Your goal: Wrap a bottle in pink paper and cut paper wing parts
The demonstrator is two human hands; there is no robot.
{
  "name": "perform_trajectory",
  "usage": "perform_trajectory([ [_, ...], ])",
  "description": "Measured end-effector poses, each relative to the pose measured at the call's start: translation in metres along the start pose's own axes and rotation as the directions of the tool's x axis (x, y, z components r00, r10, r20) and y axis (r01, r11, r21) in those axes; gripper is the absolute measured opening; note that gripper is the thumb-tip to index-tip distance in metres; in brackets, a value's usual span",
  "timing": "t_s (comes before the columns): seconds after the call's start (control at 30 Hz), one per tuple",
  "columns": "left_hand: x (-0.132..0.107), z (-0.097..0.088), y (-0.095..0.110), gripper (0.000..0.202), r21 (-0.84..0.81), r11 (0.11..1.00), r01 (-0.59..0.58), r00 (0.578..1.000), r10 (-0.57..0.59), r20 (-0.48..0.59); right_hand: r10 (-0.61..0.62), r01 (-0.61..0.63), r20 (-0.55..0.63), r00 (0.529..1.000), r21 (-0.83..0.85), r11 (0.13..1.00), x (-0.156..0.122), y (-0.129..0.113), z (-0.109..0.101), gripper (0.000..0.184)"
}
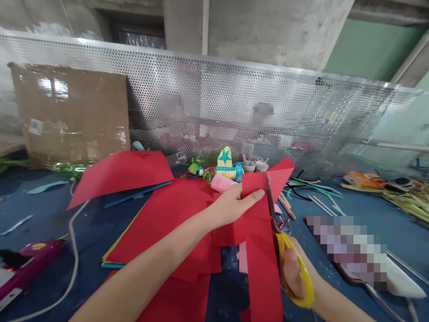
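Note:
My left hand [231, 205] pinches a long red paper strip [263, 268], thumb on top near its upper end. In my right hand [295, 268] is a pair of scissors [306, 290] with yellow handles, my fingers through the loops. The blades lie along the strip's right edge, and a flap of red paper [281, 174] leans away to the right of them. Under my left forearm, red paper sheets [174, 228] lie stacked, with yellow and blue edges showing beneath. A small pink paper piece [243, 257] lies beside the strip.
A curved red sheet [127, 174] and a cardboard box [73, 116] stand at the left. A magenta power strip [36, 273] with a white cable lies front left. Behind the paper are a decorated yellow paper shape [225, 161] and bottles. A phone-like device [348, 250] lies right.

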State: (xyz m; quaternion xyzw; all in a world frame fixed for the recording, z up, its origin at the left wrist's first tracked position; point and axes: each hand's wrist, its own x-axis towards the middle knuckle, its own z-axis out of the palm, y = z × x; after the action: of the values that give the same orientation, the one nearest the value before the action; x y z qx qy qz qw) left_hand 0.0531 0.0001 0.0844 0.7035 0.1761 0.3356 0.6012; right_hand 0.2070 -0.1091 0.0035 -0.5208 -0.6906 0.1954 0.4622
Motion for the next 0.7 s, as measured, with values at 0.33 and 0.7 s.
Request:
perform_trajectory([
  [0.33, -0.0018, -0.0001, -0.001, 0.028, -0.024, 0.999, 0.042, 0.999, -0.042, -0.008, 0.016, -0.017, 0.019, 1.0, 0.02, 1.0, 0.0022, -0.007, -0.0014, 0.074],
  [0.7, 0.0009, -0.002, -0.0098, 0.033, 0.006, 0.994, 0.108, 0.994, -0.108, 0.009, -0.079, 0.076, -0.028, 0.996, -0.098, 0.992, 0.0051, -0.0062, -0.0033, 0.071],
])
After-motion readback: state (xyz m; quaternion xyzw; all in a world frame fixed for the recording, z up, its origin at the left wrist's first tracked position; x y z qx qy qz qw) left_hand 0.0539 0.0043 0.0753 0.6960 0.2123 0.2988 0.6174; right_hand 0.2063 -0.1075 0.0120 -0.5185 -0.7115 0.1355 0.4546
